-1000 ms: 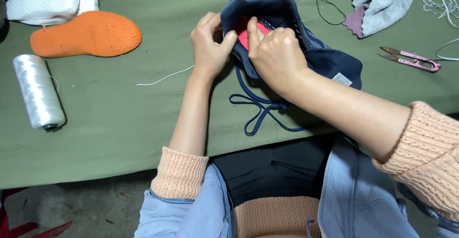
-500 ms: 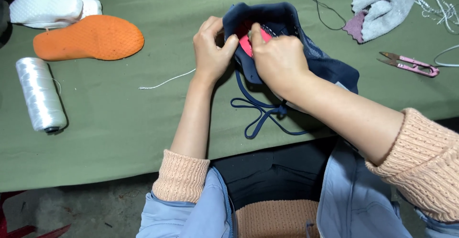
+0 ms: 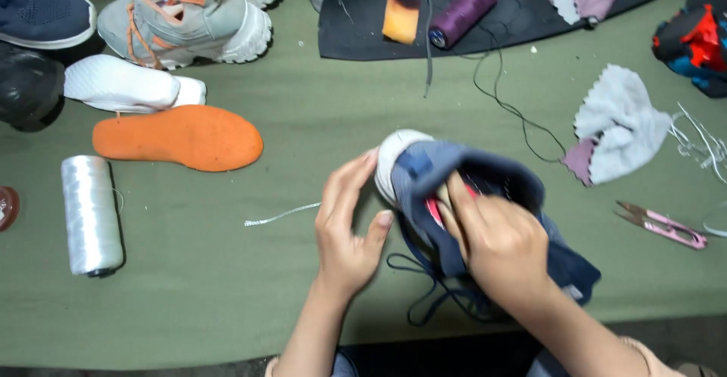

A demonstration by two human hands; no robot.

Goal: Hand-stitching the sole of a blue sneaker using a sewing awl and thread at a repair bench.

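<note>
A navy knit shoe with a white sole edge and dark blue laces lies on the green table, tipped on its side. My left hand cups the shoe's heel end from the left, fingers on the white sole. My right hand grips the shoe's opening, fingers pushed inside over the red lining.
An orange insole and a white insole lie at the left beside a white thread spool. Grey sneakers sit at the back left. A purple spool, grey fabric scraps and pink snips lie at the right.
The view has shifted so more of the table's back shows. The shoe has turned, its white sole now showing. My left hand has moved from the collar to the heel.
</note>
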